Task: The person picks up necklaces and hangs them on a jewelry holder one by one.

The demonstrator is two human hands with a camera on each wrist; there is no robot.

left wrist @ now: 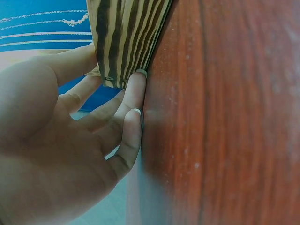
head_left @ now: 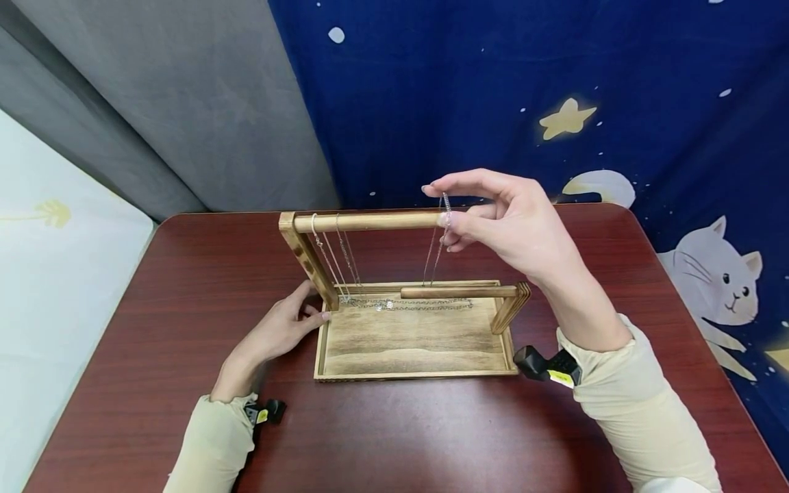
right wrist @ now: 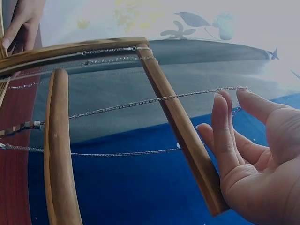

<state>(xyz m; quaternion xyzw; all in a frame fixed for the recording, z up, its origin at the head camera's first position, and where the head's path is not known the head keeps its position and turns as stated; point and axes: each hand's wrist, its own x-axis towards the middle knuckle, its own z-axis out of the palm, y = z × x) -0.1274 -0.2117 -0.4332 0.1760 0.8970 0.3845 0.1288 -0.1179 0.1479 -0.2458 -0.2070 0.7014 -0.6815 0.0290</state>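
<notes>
A wooden necklace stand has a tray base, a high bar fixed at the left and a lower bar fixed at the right. My left hand grips the stand's left end, thumb and fingers around the striped wood. Above the tray, my right hand pinches one end of a silver chain necklace between thumb and finger, near the high bar's free end. The necklace's two strands stretch down past the lower bar; its lower end is hard to make out in the head view.
Several thin necklaces hang at the left of the high bar. Chains with small shiny pendants show along the back of the tray. The stand sits on a dark red table, with a blue curtain behind.
</notes>
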